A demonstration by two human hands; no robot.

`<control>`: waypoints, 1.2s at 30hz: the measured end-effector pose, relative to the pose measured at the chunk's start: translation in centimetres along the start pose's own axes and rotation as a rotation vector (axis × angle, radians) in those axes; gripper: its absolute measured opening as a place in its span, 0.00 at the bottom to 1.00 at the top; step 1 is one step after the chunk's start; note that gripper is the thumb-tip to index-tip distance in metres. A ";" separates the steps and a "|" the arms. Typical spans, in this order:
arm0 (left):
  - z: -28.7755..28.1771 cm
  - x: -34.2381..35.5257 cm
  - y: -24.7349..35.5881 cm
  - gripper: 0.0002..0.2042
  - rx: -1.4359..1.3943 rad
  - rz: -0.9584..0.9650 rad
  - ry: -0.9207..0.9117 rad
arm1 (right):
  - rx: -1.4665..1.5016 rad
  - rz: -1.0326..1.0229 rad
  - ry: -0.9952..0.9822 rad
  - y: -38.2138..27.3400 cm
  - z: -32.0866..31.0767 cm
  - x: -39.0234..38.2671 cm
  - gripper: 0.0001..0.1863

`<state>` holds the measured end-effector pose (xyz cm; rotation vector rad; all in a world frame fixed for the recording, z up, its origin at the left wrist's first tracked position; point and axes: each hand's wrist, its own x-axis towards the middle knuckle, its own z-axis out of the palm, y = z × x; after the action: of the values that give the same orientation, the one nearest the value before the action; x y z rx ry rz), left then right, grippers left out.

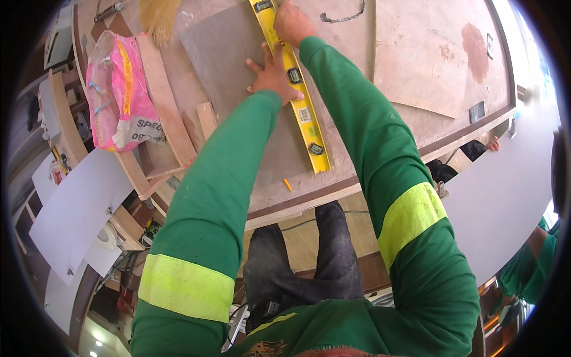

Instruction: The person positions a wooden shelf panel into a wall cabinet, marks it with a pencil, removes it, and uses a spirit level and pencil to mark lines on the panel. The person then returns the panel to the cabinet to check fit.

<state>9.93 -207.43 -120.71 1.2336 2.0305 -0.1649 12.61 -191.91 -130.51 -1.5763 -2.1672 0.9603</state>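
In the head view, a left hand (270, 76), fingers spread apart, spans a yellow level (304, 116) lying on a grey sheet (220, 53) atop the table (351, 41). The right hand (294, 25) curls near the level's far end; whether its fingers grip anything cannot be told. Even, downward pressure should stop the level skidding. A pencil (288, 185) lies just off the near end. A pink sack (132, 77), wood frame (166, 98) and broom (159, 21) crowd the left, likely limiting room there.
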 end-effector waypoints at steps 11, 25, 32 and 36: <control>1.8 1.1 -0.9 0.70 0.066 0.111 0.061 | -0.238 -0.486 0.263 5.9 4.6 2.1 0.18; 3.3 2.8 -2.3 0.73 0.080 0.167 0.137 | -0.021 0.059 -0.236 4.8 -5.6 -24.6 0.14; 2.8 2.2 -1.9 0.72 0.078 0.212 0.137 | 0.022 0.095 -0.258 6.7 -8.3 -39.1 0.08; 2.7 2.3 -1.8 0.71 0.057 0.231 0.155 | -0.076 0.149 -0.318 7.3 -8.4 -42.8 0.15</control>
<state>9.23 -207.97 -124.58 1.5473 2.0047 -0.0165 38.15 -227.22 -123.02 -1.7429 -2.3423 1.2642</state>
